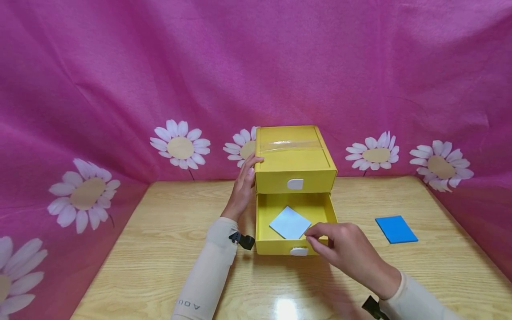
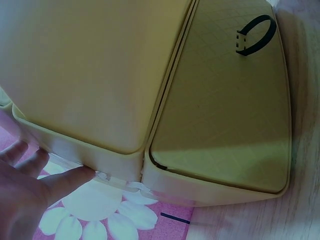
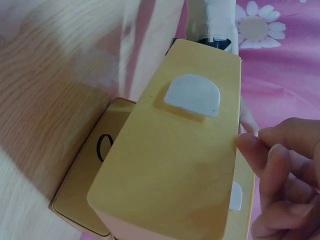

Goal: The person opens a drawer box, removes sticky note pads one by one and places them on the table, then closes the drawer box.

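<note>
A yellow two-drawer box [image 1: 294, 151] stands on the table with its lower drawer [image 1: 264, 213] pulled out. Inside that drawer is a light blue square [image 1: 289, 221], turned like a diamond. My left hand [image 1: 243, 182] rests against the box's upper left side, fingers fairly straight and fingertips at the top edge. Over the drawer's front right part is my right hand [image 1: 344, 246], fingers curled, thumb and index tips close together right at the square's edge. I cannot tell whether they hold it. In the right wrist view, the drawer front [image 3: 165, 160] hides the square beside the curled fingers [image 3: 275, 170].
A darker blue square [image 1: 397, 229] lies on the wooden table [image 1: 168, 249] to the right of the box. White tabs [image 1: 295, 184] serve as drawer handles. Behind and at the sides hangs a pink cloth [image 1: 300, 66] with printed white flowers.
</note>
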### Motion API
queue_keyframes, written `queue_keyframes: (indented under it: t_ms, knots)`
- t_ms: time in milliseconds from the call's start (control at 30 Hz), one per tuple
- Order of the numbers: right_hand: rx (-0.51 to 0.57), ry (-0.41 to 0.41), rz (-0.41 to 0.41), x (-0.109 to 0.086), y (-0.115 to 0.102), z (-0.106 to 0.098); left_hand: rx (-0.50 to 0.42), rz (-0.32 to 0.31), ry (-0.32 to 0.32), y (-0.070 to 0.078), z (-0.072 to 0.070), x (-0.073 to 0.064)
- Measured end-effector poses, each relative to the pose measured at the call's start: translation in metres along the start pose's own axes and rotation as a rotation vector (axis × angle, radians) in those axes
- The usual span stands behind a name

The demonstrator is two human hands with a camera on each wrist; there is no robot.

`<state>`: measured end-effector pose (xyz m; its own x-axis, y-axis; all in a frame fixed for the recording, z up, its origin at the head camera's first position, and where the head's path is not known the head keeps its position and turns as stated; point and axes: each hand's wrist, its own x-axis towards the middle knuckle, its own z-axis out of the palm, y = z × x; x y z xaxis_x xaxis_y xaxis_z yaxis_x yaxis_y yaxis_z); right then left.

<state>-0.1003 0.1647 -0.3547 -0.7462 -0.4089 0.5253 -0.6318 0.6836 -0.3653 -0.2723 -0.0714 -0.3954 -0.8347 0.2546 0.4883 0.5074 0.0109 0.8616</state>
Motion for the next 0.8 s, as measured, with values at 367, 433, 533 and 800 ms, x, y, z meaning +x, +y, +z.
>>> queue_keyframes:
  t_ms: [367, 433, 533, 800]
  knots:
    - [-0.059, -0.056, 0.065, 0.012, -0.001, -0.001, -0.050, 0.017, -0.046, 0.024, -0.002, -0.004]
    - [-0.068, -0.077, 0.090, 0.015, 0.000, 0.000, -0.043, 0.008, -0.053, 0.033, -0.002, -0.006]
    - [-0.081, -0.109, 0.113, 0.019, 0.001, 0.001, -0.030, -0.001, -0.055, 0.037, -0.002, -0.007]
    - [-0.080, -0.177, 0.126, 0.028, 0.008, 0.005, -0.021, -0.020, -0.051, 0.037, -0.002, -0.007]
